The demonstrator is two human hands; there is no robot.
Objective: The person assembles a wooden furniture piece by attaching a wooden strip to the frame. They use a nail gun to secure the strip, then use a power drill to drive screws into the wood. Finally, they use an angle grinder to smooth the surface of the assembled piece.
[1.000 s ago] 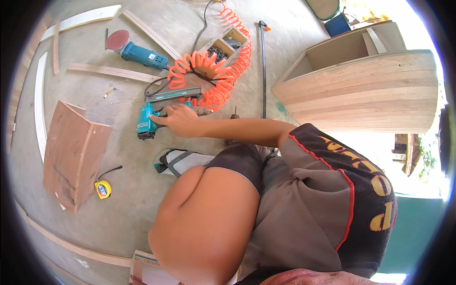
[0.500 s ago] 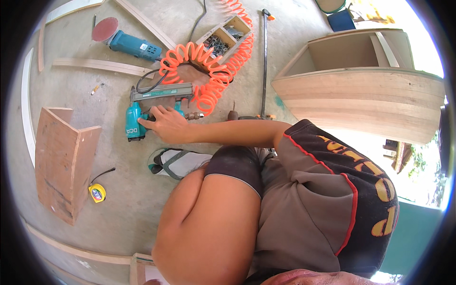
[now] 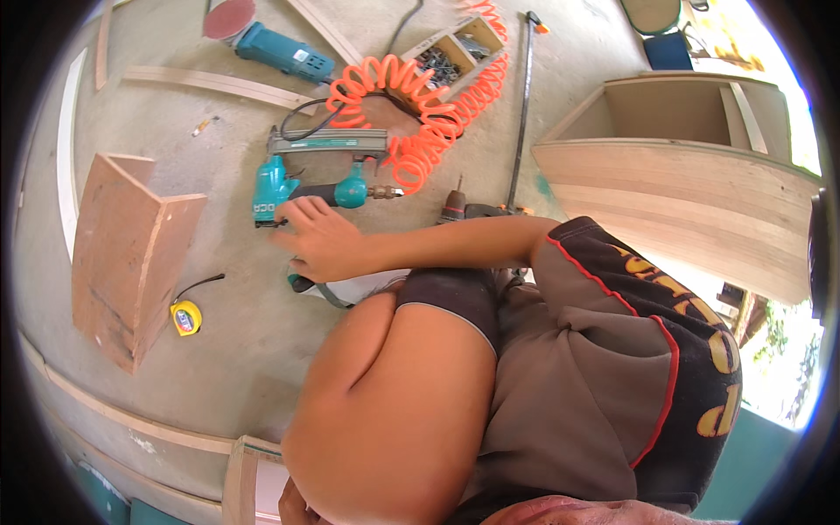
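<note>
My right hand hangs just below a teal nail gun, its fingers loosely spread and slightly blurred, with nothing held. The nail gun lies on the concrete floor, its black handle beside my fingertips and its metal hose fitting pointing right. Along its far side runs the grey magazine. A small part of my left hand shows at the bottom edge by my bent knee, next to a pale wooden frame. Its fingers are mostly hidden.
Around the nail gun are an orange coiled hose, a disc sander, a divided box of fasteners, a drill, and a bar clamp. Left lie an L-shaped board and yellow tape measure. A wooden cabinet stands right.
My right hand has come off the nail gun and drawn back toward my knee. The floor scene has shifted rightward and up in the view. A bit of my left hand now shows at the bottom.
</note>
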